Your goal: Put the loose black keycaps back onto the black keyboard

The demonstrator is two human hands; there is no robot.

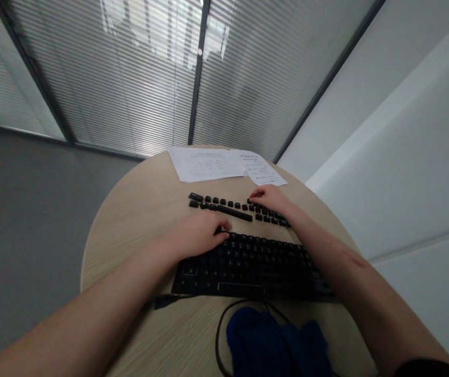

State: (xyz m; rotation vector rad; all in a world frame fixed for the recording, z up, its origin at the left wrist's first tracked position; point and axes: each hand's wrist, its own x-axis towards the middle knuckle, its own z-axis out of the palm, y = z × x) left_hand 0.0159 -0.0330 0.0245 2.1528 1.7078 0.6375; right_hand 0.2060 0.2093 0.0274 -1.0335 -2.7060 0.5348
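A black keyboard (248, 267) lies on a round wooden table, with the bare switch plate or keys on it hard to tell apart in the dark areas. At its upper left edge is my left hand (201, 230), thumb and forefinger curled together over the top row; what is between them is too dark to name. Beyond the keyboard, loose black keycaps (223, 201) lie in rows, along with a long spacebar keycap (234, 212). My right hand (271, 198) reaches to the back row of these, its fingertips pinched at a small keycap (249, 201). My right forearm hides the keyboard's right end.
Printed paper sheets (209, 163) lie at the table's (130, 209) far edge. A blue cloth (264, 340) and a black cable (219, 335) are at the near side. Glass with blinds (130, 94) stands behind, a white wall (413, 131) to the right.
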